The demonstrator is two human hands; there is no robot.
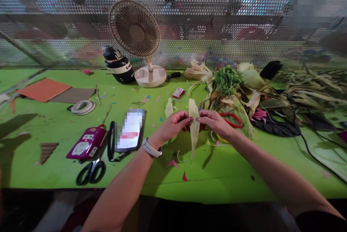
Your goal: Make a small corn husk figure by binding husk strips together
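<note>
Well left of the phone (130,134), an orange sheet (46,89) and a tape roll (82,112) lie on the green surface (217,188); just left of the phone are a purple box (88,143) and black-handled scissors (92,170). Beyond the phone stand a black bottle (119,66) and a fan (137,33). Right of the phone, the left hand (176,123) and right hand (214,120) pinch one husk strip (194,132) between them. Farther right of the phone, heaped husks (234,105) and green strands (228,80) crowd beyond the right hand. The husk strip is pale yellow-green, tapering to a narrow lower tip.
</note>
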